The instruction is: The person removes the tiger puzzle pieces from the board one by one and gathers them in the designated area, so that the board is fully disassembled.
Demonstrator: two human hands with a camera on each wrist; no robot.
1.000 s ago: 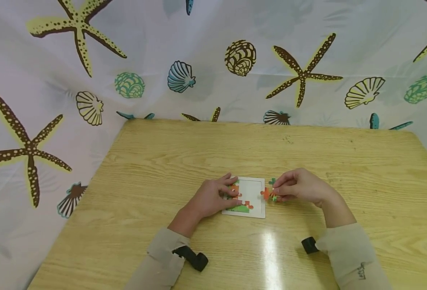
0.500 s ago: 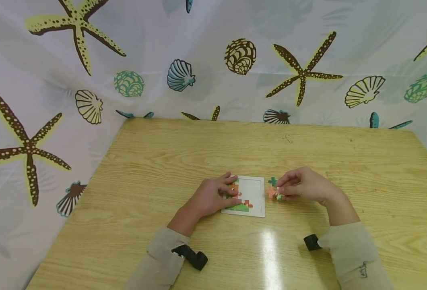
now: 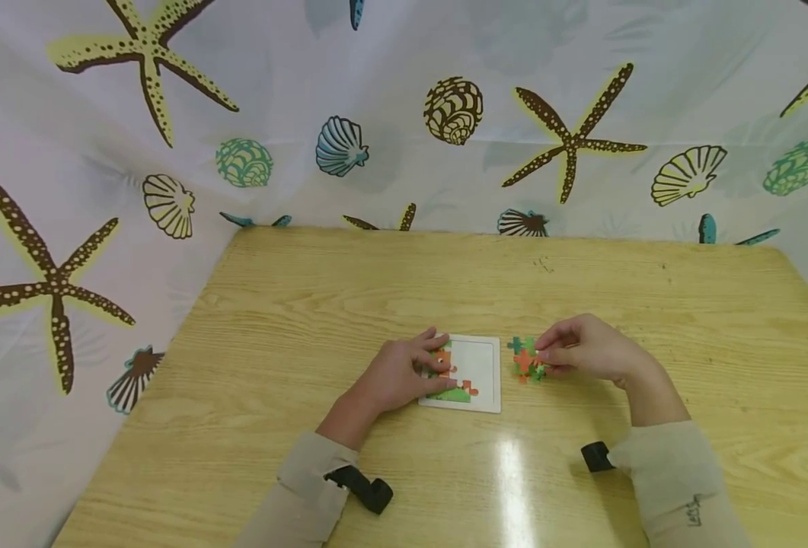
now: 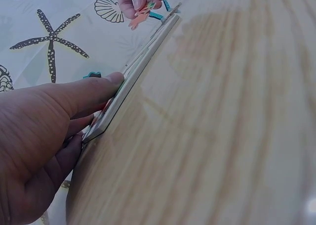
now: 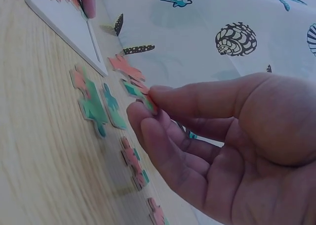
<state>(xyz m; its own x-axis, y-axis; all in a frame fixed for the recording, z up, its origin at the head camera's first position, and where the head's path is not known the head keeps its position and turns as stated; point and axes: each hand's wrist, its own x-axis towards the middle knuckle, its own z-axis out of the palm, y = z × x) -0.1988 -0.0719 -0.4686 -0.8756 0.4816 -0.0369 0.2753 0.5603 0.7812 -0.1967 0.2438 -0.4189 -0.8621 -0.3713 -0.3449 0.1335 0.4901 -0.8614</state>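
My left hand point(image 3: 400, 373) rests on the left part of a white-framed jigsaw puzzle board point(image 3: 482, 373), thumb and fingers spread over its pieces. In the left wrist view its thumb lies on the board point(image 4: 126, 94) by the near edge. Orange and green pieces point(image 3: 458, 392) fill the left and lower left of the board; the hand hides some. Right of the board, my right hand point(image 3: 589, 350) pinches an orange-and-green jigsaw piece point(image 5: 143, 94) between thumb and fingers. Loose pieces, such as a green-and-orange one point(image 5: 91, 101), lie on the table below that hand.
A wood-grain table point(image 3: 308, 304) bears the board and pieces. Behind and left of it hangs a white cloth point(image 3: 404, 61) printed with starfish and shells. Black camera mounts point(image 3: 369, 491) stick out at both sleeves.
My right hand has shifted a little to the right, away from the board, with the pinched piece. More of the loose pieces now show. The left hand stays in place.
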